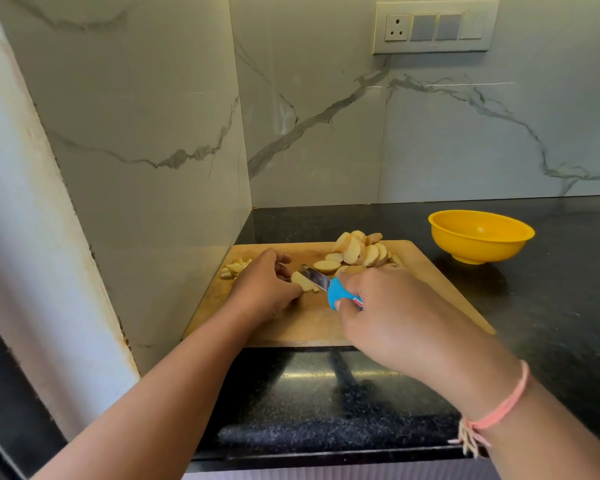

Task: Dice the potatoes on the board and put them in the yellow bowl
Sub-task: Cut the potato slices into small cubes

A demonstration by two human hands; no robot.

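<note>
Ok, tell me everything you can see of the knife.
The knife is short, with a shiny metal blade and a bright blue, plastic-looking handle bearing a red and white mark. The right hand grips the handle, hiding most of it. The blade angles away to the left, its far end at a potato piece that the left hand holds on the board.

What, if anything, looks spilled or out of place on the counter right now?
Nothing spilled or damaged. One thing to watch: the small heap of cut pieces sits right at the cutting board's left edge, by the wall, and may tip off. The yellow bowl stands upright, holding no potato.
</note>
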